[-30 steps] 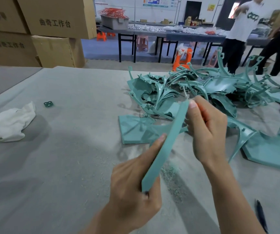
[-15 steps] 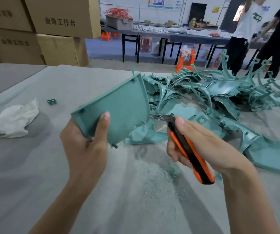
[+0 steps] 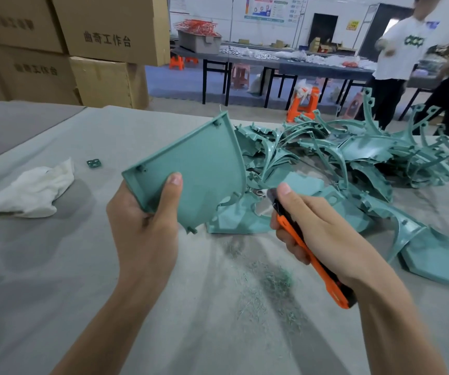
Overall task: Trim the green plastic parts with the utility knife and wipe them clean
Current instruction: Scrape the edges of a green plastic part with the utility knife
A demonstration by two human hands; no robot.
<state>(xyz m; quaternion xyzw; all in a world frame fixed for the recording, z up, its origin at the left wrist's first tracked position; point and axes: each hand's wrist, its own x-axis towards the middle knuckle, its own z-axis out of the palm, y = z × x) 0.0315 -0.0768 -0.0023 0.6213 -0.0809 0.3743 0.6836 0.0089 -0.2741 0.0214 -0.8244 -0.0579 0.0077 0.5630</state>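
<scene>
**Blade lined up on the curved edge**

Nearest me, below the panel, fine green shavings (image 3: 272,280) lie on the grey table (image 3: 55,307). My left hand (image 3: 147,220) grips the flat teal-green quarter-round plastic panel (image 3: 199,171) by its lower left corner, thumb across the face. The panel is held tilted up off the table.

Just right of the panel, my right hand (image 3: 323,234) is wrapped round the orange-and-black utility knife (image 3: 334,288). The knife's long body runs back towards me. Its blade end points at the panel's curved edge, close by; whether it touches is too blurred to tell.

The panel looks matt, with small pegs at its corners. Left of it lies a crumpled white cloth (image 3: 28,190), and beyond it a heap of green plastic parts (image 3: 353,163).
</scene>
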